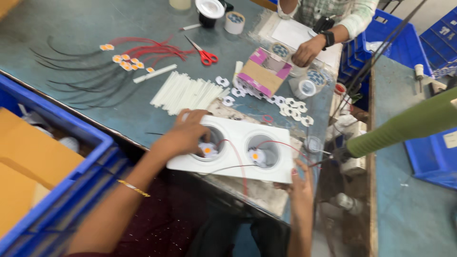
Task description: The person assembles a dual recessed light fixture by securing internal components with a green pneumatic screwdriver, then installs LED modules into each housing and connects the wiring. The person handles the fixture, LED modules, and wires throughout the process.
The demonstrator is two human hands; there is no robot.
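A white rectangular light housing (238,131) with two round openings lies on the table's near edge. Each opening holds a small LED chip with an orange centre, wired in red and black. My left hand (188,133) rests on the housing's left end, fingers curled into the left opening by the chip (207,150). My right hand (301,183) grips the housing's near right corner. The second chip (255,155) sits in the right opening.
On the grey-blue table lie white plastic strips (183,93), red and black wires with LED chips (126,59), red-handled scissors (204,54), white rings (295,109), tape rolls and a small cardboard box (262,74). Another person's hand (307,50) works at the far side. Blue crates (52,190) stand on my left.
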